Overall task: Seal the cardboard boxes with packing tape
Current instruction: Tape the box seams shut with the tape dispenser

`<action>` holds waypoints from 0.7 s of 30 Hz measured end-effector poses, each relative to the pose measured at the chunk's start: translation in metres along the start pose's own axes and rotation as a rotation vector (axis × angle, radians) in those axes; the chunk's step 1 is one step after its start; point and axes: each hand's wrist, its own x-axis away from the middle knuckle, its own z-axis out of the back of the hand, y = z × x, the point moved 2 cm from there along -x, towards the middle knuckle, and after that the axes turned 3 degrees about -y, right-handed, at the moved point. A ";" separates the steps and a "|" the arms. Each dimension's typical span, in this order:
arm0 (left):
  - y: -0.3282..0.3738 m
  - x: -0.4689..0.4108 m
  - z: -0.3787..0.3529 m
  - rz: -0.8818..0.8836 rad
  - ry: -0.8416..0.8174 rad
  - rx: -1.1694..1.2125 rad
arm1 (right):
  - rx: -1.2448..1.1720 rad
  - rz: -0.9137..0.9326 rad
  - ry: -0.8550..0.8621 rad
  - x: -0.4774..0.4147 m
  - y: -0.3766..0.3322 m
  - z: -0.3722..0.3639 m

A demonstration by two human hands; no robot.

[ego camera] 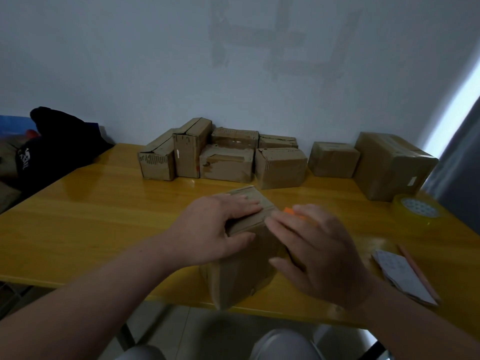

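Observation:
A small cardboard box [244, 268] stands at the front edge of the yellow table [104, 216]. My left hand [215, 227] lies flat on its top, fingers straight, thumb down the near face. Against the box's right upper edge my right hand [311, 250] presses with spread fingers. Something small and orange [288, 211] peeks out behind those fingers; whether the hand holds it is unclear. A roll of clear packing tape [415, 209] lies flat on the table at the right, away from both hands.
Several cardboard boxes [226, 157] stand in a row along the wall, with two larger ones [389, 165] at the right. White cards [400, 274] and a pencil [419, 275] lie front right. A black bag [57, 149] sits off the table's left.

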 end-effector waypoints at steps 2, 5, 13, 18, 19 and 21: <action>-0.001 0.001 -0.001 -0.001 -0.008 0.003 | 0.012 0.028 -0.033 0.004 -0.004 -0.003; -0.001 0.000 0.000 -0.003 -0.023 -0.011 | -0.025 -0.056 -0.055 -0.003 -0.008 -0.007; 0.002 0.000 -0.002 -0.003 -0.031 -0.008 | -0.001 -0.145 -0.094 -0.015 -0.007 -0.013; 0.004 0.002 -0.001 -0.003 -0.001 -0.004 | -0.055 -0.259 -0.018 -0.020 -0.008 -0.009; 0.004 0.003 -0.001 0.001 0.005 -0.007 | -0.095 -0.364 0.015 -0.022 -0.007 -0.009; 0.004 0.005 -0.002 0.008 0.015 -0.022 | -0.257 -0.664 0.024 -0.028 -0.003 -0.010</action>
